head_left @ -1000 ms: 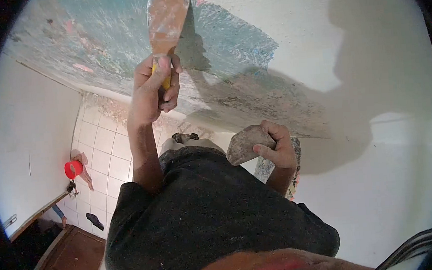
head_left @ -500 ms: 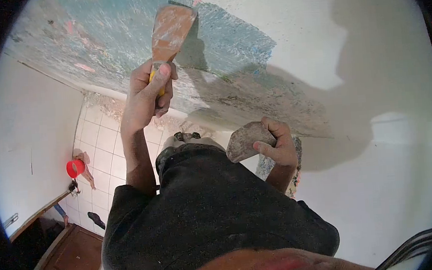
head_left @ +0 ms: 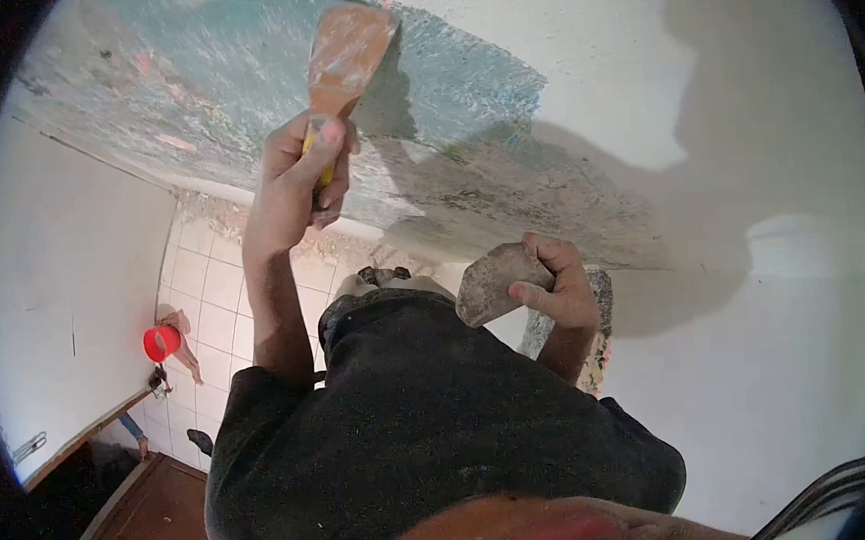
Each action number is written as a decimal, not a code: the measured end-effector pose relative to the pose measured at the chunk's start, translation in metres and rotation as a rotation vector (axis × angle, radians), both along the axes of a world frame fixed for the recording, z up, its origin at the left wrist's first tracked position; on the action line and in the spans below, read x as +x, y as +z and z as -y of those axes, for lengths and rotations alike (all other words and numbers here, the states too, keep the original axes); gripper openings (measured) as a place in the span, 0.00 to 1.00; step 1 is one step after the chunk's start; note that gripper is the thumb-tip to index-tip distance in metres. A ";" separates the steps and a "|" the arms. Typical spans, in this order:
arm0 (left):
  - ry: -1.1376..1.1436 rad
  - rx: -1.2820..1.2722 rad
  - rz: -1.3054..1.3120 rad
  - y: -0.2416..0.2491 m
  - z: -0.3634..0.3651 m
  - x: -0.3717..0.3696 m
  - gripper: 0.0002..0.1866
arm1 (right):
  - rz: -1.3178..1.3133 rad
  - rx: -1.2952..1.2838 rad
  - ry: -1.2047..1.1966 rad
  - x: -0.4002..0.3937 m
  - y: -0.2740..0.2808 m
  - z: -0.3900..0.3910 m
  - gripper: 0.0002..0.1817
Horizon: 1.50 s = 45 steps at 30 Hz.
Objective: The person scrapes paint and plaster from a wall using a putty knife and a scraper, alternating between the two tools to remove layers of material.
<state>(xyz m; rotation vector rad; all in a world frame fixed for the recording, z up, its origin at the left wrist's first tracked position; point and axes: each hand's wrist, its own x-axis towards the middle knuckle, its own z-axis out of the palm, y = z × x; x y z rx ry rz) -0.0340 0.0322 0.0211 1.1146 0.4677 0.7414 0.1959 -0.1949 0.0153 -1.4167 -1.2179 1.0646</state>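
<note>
My left hand (head_left: pixel 296 179) is wrapped round the yellow handle of a putty knife (head_left: pixel 345 55). Its wide, rust-coloured blade points up at the wall (head_left: pixel 459 77), over a blue-grey scraped patch; whether the edge touches the wall I cannot tell. Lower and to the right, my right hand (head_left: pixel 561 286) grips a flat, grey-brown piece (head_left: pixel 499 283) like a stone slab, thumb on its face. It is held near my body, below the patchy part of the wall.
A red round container (head_left: pixel 162 343) is on the tiled floor (head_left: pixel 211 285) at the left. Beyond it are a brown wooden door (head_left: pixel 149 521) and part of another person's arm (head_left: pixel 134 431). Rubble lies along the wall's foot. Dark cables (head_left: pixel 819 494) run at the lower right.
Both hands keep their holds and have barely moved. The view has shifted slightly, so the red container and the door appear a little further right.
</note>
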 end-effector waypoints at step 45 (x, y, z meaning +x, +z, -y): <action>-0.752 0.105 -0.318 -0.076 0.100 0.061 0.20 | 0.151 0.440 -0.695 -0.019 -0.056 0.012 0.10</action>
